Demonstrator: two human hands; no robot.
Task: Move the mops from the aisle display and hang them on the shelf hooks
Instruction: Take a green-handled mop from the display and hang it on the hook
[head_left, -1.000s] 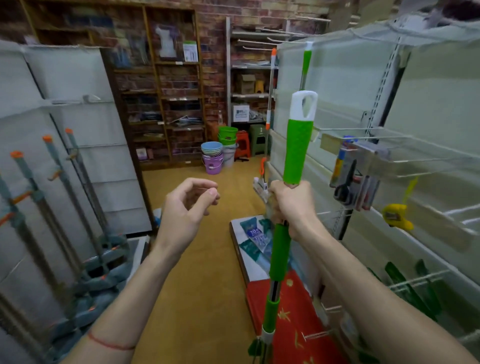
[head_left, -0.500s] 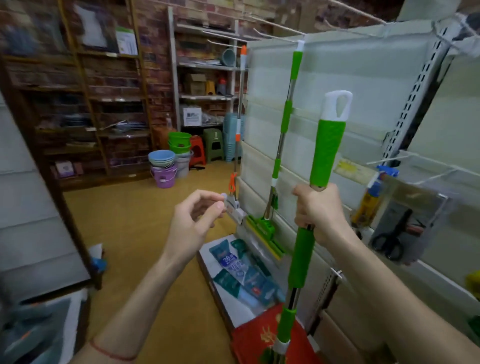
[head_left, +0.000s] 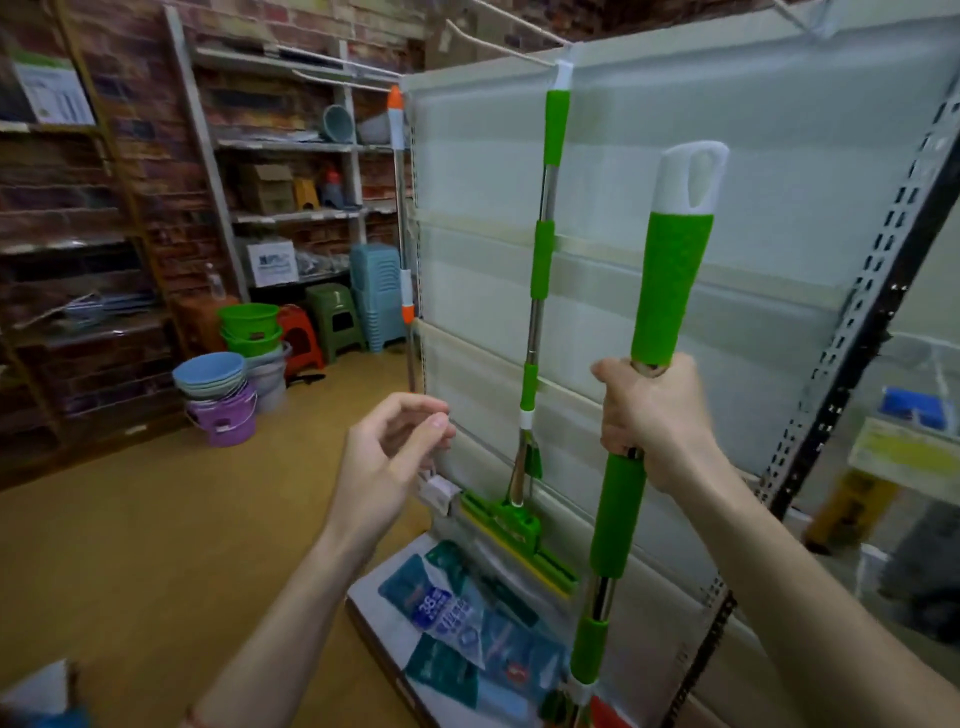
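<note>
My right hand (head_left: 657, 415) is shut on the pole of a green mop (head_left: 667, 280), held upright in front of the white shelf panel (head_left: 727, 130); its white loop end points up and its head is out of view below. My left hand (head_left: 387, 462) hovers empty beside it, fingers loosely curled. A second green mop (head_left: 540, 270) hangs by its white loop from a shelf hook (head_left: 498, 44), its sponge head near the floor. An orange-and-white mop (head_left: 402, 234) hangs at the panel's left edge.
A box of packaged goods (head_left: 467, 623) lies on the floor under the panel. Stacked buckets and basins (head_left: 228, 384) and plastic stools (head_left: 332, 317) stand against metal shelving at the back wall. A slotted shelf upright (head_left: 852, 332) runs down on the right.
The view has swung right and closer to the white panel. My right hand has carried the green mop rightward, next to the hanging green mop. My left hand stays empty.
</note>
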